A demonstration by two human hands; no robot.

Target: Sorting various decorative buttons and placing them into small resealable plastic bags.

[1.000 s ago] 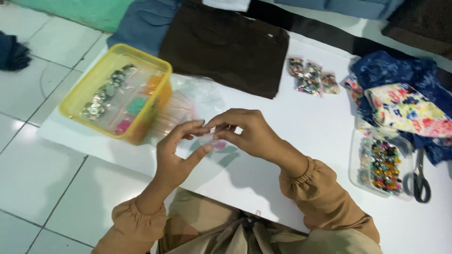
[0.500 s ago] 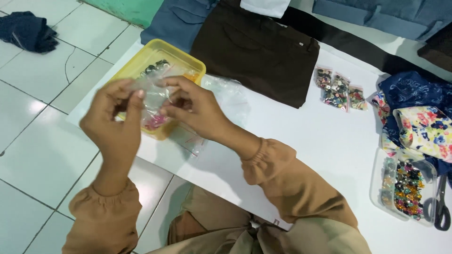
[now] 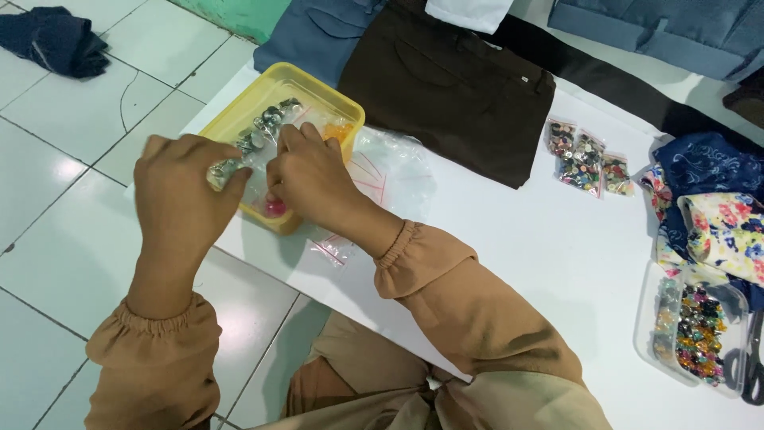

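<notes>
Left hand (image 3: 179,199): raised over the near corner of the yellow tub (image 3: 280,127), back of the hand to the camera; fingers curled, tips pinching the left edge of a small clear bag (image 3: 259,163).
Right hand (image 3: 314,179): just right of the left hand, fingers bent and closed on the right side of the same bag; fingertips of the two hands nearly meet.
Bag: stretched between the two sets of fingers, above the tub; something pink-red (image 3: 274,207) shows just below the right fingers, whether inside the bag or in the tub I cannot tell.
Tub: under and beyond the fingers, on the edge of the white board (image 3: 517,255); holds silvery buttons and an orange patch.
Loose plastic bags (image 3: 390,171): clear with red lines, just right of the right hand; one small one (image 3: 333,248) under the right wrist.
Brown trousers (image 3: 450,84): beyond the fingers, folded flat.
Button packets (image 3: 585,155): three, well right of the hands.
Clear box (image 3: 691,326): far right, full of coloured beads, scissors (image 3: 748,366) beside it.
Floral cloth (image 3: 720,223): far right, above the box.
Sleeves: tan, gathered at both wrists.
</notes>
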